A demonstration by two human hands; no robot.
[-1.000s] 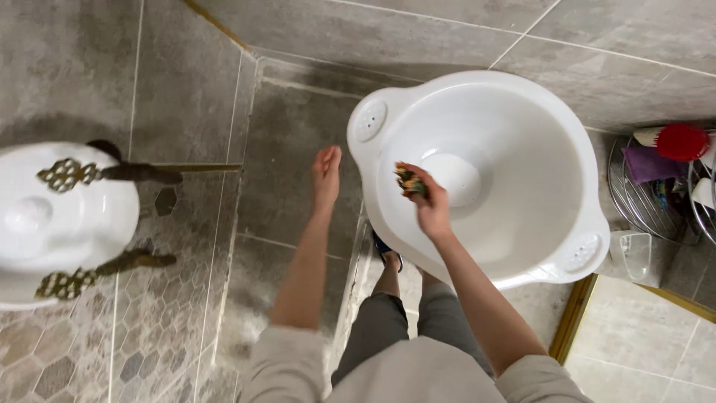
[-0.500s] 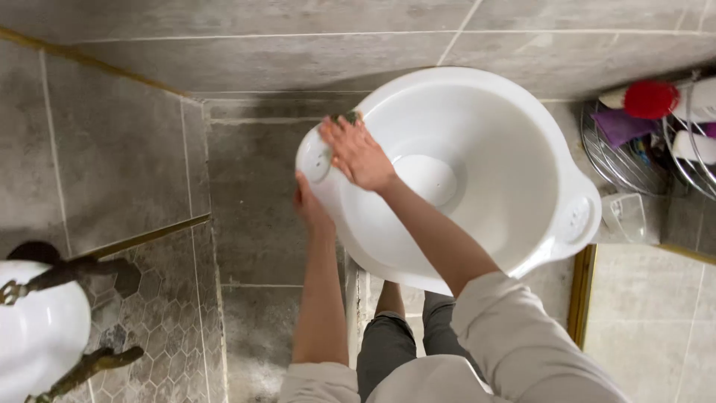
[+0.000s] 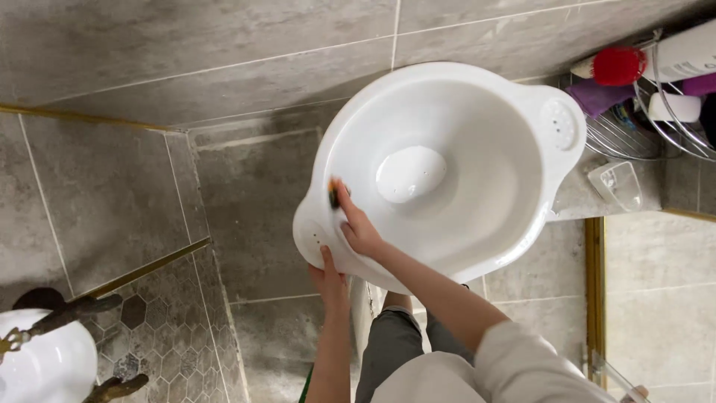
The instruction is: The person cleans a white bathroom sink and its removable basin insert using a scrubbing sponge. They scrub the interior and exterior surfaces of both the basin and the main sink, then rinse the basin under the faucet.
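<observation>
Your right hand (image 3: 360,227) is pressed against the inside wall of the white plastic basin (image 3: 477,224), fingers closed around a small dark scrub pad (image 3: 333,195) that sits right at your fingertips, touching the plastic. Just below that grip, your left hand (image 3: 328,277) cups the basin's lower handle from underneath, thumb up against the outer rim, so the tub is tilted up toward you. The raised round bump in the basin's bottom (image 3: 409,173) is up and to the right of the pad. Further right of your grip, past the other handle, there's a wire rack (image 3: 634,127) with a red-capped bottle (image 3: 613,66).
</observation>
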